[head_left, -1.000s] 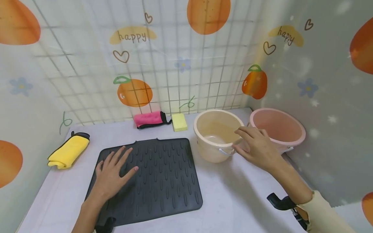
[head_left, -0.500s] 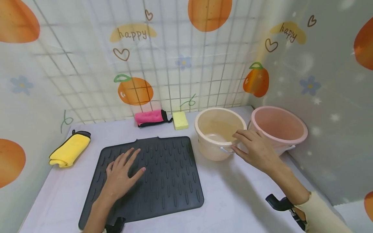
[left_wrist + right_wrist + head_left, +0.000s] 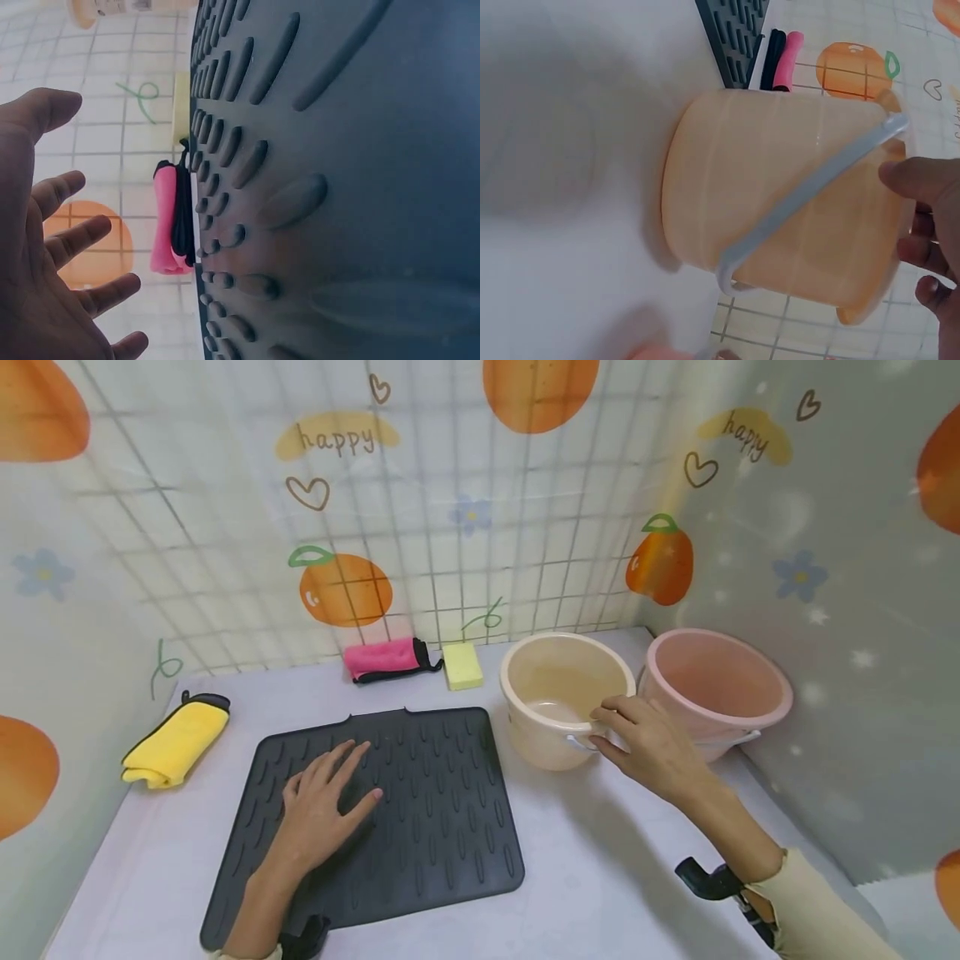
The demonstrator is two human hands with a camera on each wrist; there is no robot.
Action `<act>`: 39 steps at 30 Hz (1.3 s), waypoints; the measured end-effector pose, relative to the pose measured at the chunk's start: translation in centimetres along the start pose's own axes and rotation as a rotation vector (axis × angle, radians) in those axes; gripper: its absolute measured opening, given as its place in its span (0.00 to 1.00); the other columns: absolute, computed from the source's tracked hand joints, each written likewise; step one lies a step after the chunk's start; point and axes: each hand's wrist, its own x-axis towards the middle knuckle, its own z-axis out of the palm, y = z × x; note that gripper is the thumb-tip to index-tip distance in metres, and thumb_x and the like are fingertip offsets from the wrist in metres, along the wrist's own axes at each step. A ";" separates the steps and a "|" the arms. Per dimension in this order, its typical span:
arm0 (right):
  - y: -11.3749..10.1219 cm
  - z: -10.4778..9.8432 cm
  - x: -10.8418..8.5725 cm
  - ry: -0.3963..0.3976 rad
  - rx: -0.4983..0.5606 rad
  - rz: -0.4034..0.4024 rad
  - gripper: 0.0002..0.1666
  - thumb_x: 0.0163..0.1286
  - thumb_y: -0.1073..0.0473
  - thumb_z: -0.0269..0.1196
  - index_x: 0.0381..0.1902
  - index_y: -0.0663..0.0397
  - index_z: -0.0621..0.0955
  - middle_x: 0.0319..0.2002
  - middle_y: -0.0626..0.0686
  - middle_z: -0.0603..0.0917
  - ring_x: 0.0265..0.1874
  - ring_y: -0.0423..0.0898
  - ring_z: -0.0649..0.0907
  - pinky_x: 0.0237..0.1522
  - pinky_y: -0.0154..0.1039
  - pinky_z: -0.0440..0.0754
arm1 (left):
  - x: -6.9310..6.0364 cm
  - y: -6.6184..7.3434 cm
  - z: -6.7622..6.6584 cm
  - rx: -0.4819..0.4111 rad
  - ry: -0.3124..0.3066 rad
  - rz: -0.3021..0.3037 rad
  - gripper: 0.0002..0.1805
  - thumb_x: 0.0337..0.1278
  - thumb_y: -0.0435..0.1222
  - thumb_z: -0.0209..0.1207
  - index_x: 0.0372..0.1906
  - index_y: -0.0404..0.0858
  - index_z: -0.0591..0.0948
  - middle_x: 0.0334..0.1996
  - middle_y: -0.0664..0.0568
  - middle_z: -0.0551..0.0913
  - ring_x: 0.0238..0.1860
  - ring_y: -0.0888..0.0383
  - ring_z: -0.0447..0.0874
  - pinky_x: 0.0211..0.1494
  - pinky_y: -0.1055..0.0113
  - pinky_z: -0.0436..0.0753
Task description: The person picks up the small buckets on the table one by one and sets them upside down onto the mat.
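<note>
A cream bucket [image 3: 525, 714] stands upright on the table, its white handle [image 3: 810, 187] hanging against the near side. My right hand [image 3: 652, 747] pinches its near right rim, thumb outside and fingertips over the edge; the right wrist view shows the thumb [image 3: 907, 178] just below the rim. Over a black ridged mat [image 3: 427, 827] my left hand [image 3: 318, 814] is spread. The left wrist view has its fingers [image 3: 94, 241] straight and apart from the mat, holding nothing.
Right of the cream bucket a pink bucket [image 3: 750, 681] stands by the grey side wall. A yellow sponge [image 3: 462, 667] and a rolled pink cloth [image 3: 384, 660] with black trim lie along the back. At the left lies a folded yellow cloth [image 3: 176, 742].
My left hand has shifted right over the mat. My right hand has moved slightly left and closed on the cream bucket's rim. The buckets stay where they stood.
</note>
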 end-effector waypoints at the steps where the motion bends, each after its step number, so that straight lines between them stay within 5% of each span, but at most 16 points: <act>1: 0.0 0.0 0.0 0.002 0.001 -0.005 0.22 0.49 0.66 0.79 0.43 0.61 0.84 0.42 0.55 0.82 0.39 0.52 0.81 0.41 0.46 0.81 | 0.1 0.1 0.1 -0.001 0.001 0.002 0.43 0.64 0.58 0.59 0.79 0.55 0.58 0.76 0.44 0.57 0.73 0.32 0.52 0.65 0.28 0.48; 13: 0.2 0.5 0.1 0.024 -0.005 0.005 0.14 0.54 0.71 0.74 0.39 0.60 0.85 0.40 0.53 0.83 0.39 0.52 0.81 0.42 0.45 0.80 | 0.5 0.8 0.5 -0.036 0.043 0.044 0.41 0.65 0.61 0.57 0.78 0.53 0.61 0.74 0.43 0.61 0.72 0.38 0.57 0.64 0.29 0.52; 25: 0.0 0.9 -0.3 0.178 -0.029 0.047 0.16 0.50 0.74 0.75 0.39 0.65 0.87 0.38 0.57 0.84 0.37 0.55 0.83 0.39 0.49 0.82 | 1.6 2.3 1.0 -0.083 0.021 0.040 0.43 0.61 0.61 0.59 0.78 0.54 0.60 0.76 0.45 0.56 0.75 0.35 0.49 0.66 0.28 0.46; 39: -1.1 0.6 0.8 0.299 0.049 0.178 0.17 0.48 0.74 0.77 0.37 0.66 0.87 0.36 0.54 0.85 0.28 0.45 0.83 0.34 0.25 0.78 | 2.8 4.2 1.7 -0.185 -0.024 0.050 0.46 0.60 0.66 0.57 0.79 0.58 0.56 0.77 0.50 0.55 0.75 0.44 0.51 0.67 0.28 0.45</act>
